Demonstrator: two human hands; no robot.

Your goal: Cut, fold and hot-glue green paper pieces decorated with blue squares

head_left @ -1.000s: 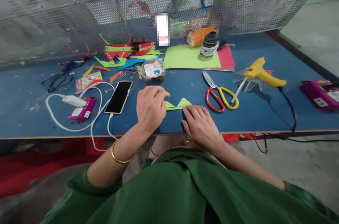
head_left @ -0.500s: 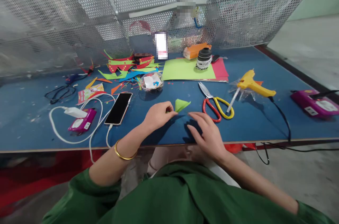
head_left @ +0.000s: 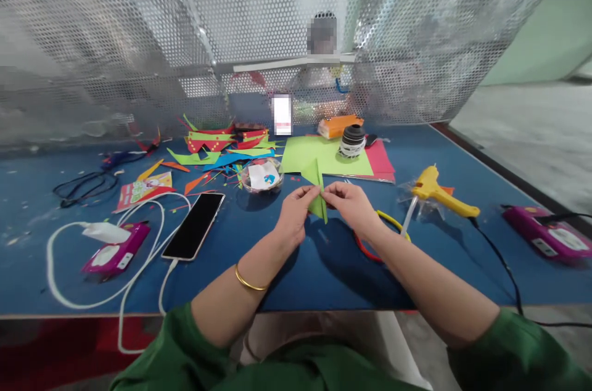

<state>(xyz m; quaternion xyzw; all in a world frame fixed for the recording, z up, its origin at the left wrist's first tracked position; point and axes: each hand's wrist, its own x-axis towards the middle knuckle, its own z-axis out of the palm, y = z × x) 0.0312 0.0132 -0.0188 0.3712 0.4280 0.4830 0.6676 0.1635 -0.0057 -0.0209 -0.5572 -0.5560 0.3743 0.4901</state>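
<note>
A folded piece of light green paper (head_left: 318,209) is pinched between both hands, above the blue table (head_left: 259,280). My left hand (head_left: 294,212) grips its left side with thumb and fingers. On the other side, my right hand (head_left: 350,205) pinches the fold near its middle. Red and yellow handled scissors (head_left: 367,248) lie partly hidden under my right hand and forearm. Behind the hands, light green sheets (head_left: 296,155) rest on pink ones, with a black and white roll (head_left: 352,142) on top. A clear bowl (head_left: 261,175) stands behind my left hand.
A yellow glue gun (head_left: 437,190) with a cord lies at the right, near a purple power socket (head_left: 546,230). To the left are a phone (head_left: 195,226), white cables and another purple socket (head_left: 118,250). Cut paper masks (head_left: 210,141) lie behind. A person sits beyond the perforated screen.
My right hand has moved in and taken hold of the green paper, which now stands taller between both hands. The camera view has tilted up, and the forearms cover more of the scissors.
</note>
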